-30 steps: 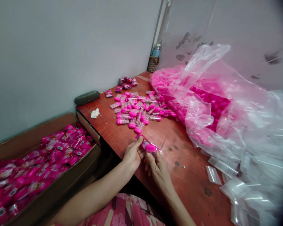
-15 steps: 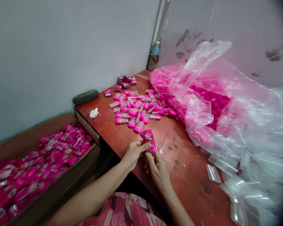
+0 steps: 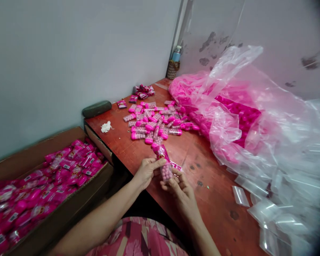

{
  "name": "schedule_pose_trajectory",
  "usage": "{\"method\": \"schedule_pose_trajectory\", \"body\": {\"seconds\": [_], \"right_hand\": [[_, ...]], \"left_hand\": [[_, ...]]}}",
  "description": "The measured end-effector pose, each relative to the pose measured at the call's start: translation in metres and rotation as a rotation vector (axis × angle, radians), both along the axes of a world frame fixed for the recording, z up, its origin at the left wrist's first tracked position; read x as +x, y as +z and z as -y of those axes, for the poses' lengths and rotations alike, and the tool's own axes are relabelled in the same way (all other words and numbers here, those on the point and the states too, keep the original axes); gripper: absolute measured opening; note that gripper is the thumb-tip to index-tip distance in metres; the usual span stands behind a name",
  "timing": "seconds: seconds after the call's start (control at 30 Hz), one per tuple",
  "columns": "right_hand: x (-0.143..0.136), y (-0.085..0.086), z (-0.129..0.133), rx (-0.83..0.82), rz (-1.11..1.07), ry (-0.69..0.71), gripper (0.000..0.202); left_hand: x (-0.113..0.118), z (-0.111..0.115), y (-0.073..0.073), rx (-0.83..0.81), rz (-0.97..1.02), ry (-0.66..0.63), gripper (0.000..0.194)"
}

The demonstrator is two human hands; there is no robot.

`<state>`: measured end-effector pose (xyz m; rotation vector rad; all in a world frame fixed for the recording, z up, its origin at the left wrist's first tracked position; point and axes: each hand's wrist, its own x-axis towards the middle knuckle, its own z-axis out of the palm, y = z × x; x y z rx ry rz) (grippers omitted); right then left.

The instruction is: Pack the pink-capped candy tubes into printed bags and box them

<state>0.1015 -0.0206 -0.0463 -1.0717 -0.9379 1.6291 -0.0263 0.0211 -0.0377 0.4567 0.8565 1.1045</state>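
Note:
A clear container of pink balls [image 3: 166, 172] is held between my two hands, with a printed pink wrapper [image 3: 161, 152] around or against its upper end. My left hand [image 3: 146, 172] pinches the wrapper and container from the left, thumb on top. My right hand [image 3: 180, 186] grips the container's lower end with thumb and fingers. Another shiny pink wrapper [image 3: 176, 166] shows just behind my right fingers; whether they touch it I cannot tell. Beyond the hands lies a pile of pink-capped containers [image 3: 156, 122] on the red table [image 3: 202, 199].
An open cardboard box [image 3: 96, 185] of wrapped pink packs is at the left. A large plastic bag [image 3: 224, 117] of pink items and clear sleeves [image 3: 269, 213] cover the right. A dark case [image 3: 97, 109], white tissue [image 3: 106, 127], wrapper stack [image 3: 144, 91] and bottle [image 3: 176, 54] stand farther back.
The wrapper in my hands has shifted up and left, and the container's ball-filled lower part now shows below it. My right hand has moved slightly down.

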Motion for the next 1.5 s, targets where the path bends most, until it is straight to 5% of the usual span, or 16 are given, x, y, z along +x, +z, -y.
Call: {"method": "schedule_pose_trajectory", "body": {"seconds": [0.2,0.3,0.37,0.5,0.57,0.67,0.8,1.0,1.17,1.33,1.5], "right_hand": [[-0.004,0.001,-0.005,0.001,0.037,-0.206,0.022],[-0.008,0.003,-0.009,-0.017,0.063,-0.186,0.025],[-0.007,0.006,-0.01,-0.034,0.068,-0.133,0.025],[0.008,0.01,-0.012,-0.023,0.118,-0.119,0.021],[0.018,0.01,-0.014,-0.013,0.182,-0.147,0.023],[0.029,0.009,-0.016,0.01,0.263,-0.167,0.025],[0.035,0.004,-0.013,0.006,0.285,-0.151,0.027],[0.044,0.001,-0.008,-0.003,0.324,-0.19,0.028],[0.042,-0.005,-0.016,0.111,0.434,-0.296,0.024],[0.028,-0.005,-0.029,0.097,0.246,-0.249,0.037],[0.019,0.008,-0.043,0.092,0.149,-0.096,0.039]], "left_hand": [[0.016,0.014,-0.002,-0.052,0.045,-0.063,0.025],[0.009,0.022,0.003,-0.048,0.098,-0.063,0.023],[-0.01,0.025,0.008,-0.026,0.107,0.073,0.021],[-0.06,0.025,0.016,0.152,0.03,0.595,0.037],[-0.069,0.022,0.016,0.202,-0.086,0.653,0.046],[-0.049,0.017,0.008,0.341,-0.502,0.381,0.047],[-0.002,0.011,-0.01,0.784,-1.127,-0.038,0.041],[0.017,0.006,-0.031,0.975,-1.605,-0.157,0.026],[0.016,0.005,-0.03,0.973,-1.526,-0.083,0.021],[0.017,0.013,-0.02,0.905,-1.232,0.014,0.026],[0.003,0.014,-0.007,0.355,-0.599,-0.026,0.041]]}}
